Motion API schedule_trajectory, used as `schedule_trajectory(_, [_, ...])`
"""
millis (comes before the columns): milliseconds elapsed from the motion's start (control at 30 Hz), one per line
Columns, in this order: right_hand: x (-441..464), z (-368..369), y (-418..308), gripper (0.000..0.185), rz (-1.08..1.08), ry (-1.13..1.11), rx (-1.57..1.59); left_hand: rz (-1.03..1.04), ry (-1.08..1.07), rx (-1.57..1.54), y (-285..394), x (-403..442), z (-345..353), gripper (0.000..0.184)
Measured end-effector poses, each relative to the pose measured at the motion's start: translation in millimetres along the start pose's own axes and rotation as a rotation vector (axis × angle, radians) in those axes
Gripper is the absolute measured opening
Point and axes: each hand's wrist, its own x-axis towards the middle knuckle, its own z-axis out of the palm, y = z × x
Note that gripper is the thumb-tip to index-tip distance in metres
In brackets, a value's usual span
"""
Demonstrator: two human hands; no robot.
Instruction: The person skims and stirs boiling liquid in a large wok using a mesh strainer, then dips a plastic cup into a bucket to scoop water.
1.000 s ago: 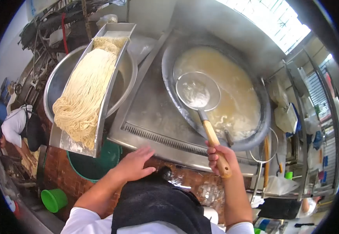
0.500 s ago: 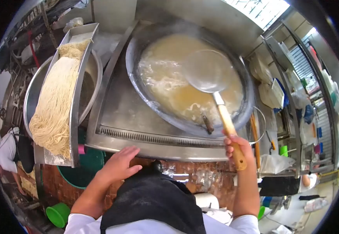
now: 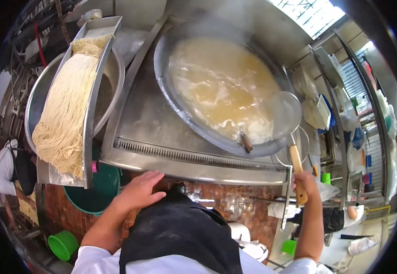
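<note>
My right hand (image 3: 305,183) is closed around the wooden handle of a long-handled round strainer (image 3: 288,113). The strainer's steaming mesh head hovers at the right rim of a big wok (image 3: 176,112). Cloudy, pale yellow liquid (image 3: 226,77) bubbles inside the wok, and a short brown stick-like piece (image 3: 246,142) leans at its near rim. My left hand (image 3: 143,191) has its fingers stretched out at the front edge of the steel stove (image 3: 137,112) and holds nothing.
To the left, a long metal trough (image 3: 89,132) with pale noodles (image 3: 66,109) lies across a large metal basin (image 3: 117,82). Green buckets (image 3: 62,245) stand on the floor below. Shelves with bags line the right. People in white (image 3: 3,166) are at the left and lower right.
My right hand has carried the strainer to the right, from over the middle of the wok to its right rim. My left hand stays nearly in place.
</note>
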Motion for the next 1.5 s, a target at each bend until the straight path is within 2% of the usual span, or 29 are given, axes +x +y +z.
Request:
schedule_trajectory(200, [-18, 36, -7, 0.031, 0.116, -0.246, 0.293, 0.000, 0.033, 0.053, 1, 1, -2, 0.071])
schedule_trajectory(233, [-21, 46, -8, 0.035, 0.111, -0.243, 0.283, -0.009, 0.041, 0.062, 5, 1, -6, 0.071])
schedule_trajectory(467, [-49, 119, -11, 0.027, 0.085, -0.298, 0.056, -0.041, 0.065, 0.110, -2, -14, -9, 0.072])
schedule_trajectory(600, [-46, 152, -7, 0.030, 0.136, -0.481, 0.225, -0.060, 0.045, 0.088, -9, -26, -3, 0.072])
schedule_trajectory(633, [-49, 158, -10, 0.035, 0.158, -0.508, 0.263, -0.060, 0.044, 0.090, -10, -29, -1, 0.072])
schedule_trajectory(867, [-90, 174, -15, 0.045, 0.063, -0.641, 0.286, -0.043, 0.054, 0.087, -10, -36, 1, 0.072])
schedule_trajectory(1067, [-105, 204, 54, 0.047, -0.182, -0.472, -0.084, -0.020, 0.023, 0.082, -15, -32, 1, 0.073])
schedule_trajectory(1167, [-109, 217, 85, 0.054, -0.712, -0.200, -0.398, -0.029, 0.000, 0.079, -10, -30, -2, 0.073])
schedule_trajectory(1267, [-130, 216, 73, 0.059, -0.535, -0.241, -0.547, -0.023, -0.015, 0.077, -7, -29, -4, 0.073])
schedule_trajectory(1300, [-123, 214, 86, 0.056, -0.699, -0.258, -0.497, -0.020, -0.020, 0.077, -6, -27, -5, 0.073])
schedule_trajectory(1500, [-137, 204, 47, 0.051, 0.029, -0.692, 0.136, 0.041, -0.055, 0.085, -4, -21, -2, 0.072])
